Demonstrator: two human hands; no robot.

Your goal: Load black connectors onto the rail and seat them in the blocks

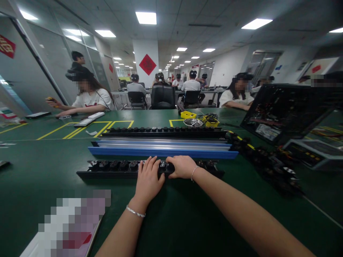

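Note:
A long black rail [107,174] with a row of small black wheel-like parts [123,164] lies crosswise on the green table. Across its middle rests my left hand [149,178], fingers stretched out over the parts and thumb along the near side. Just to its right, my right hand [183,167] is curled over the rail, thumb and fingers closed around a black part [169,166] seated there. That part is mostly hidden by my fingers. Behind both hands lies a blue-edged strip with silvery grooves [160,147]. Farther back is another black rail [160,134] with similar parts.
Loose black parts [257,157] trail along the right. An open computer case [273,114] and a metal box [316,153] stand beyond. Yellow trays [188,114] and a metal bowl [193,122] sit behind. A blurred booklet [72,225] lies front left. Two people sit across.

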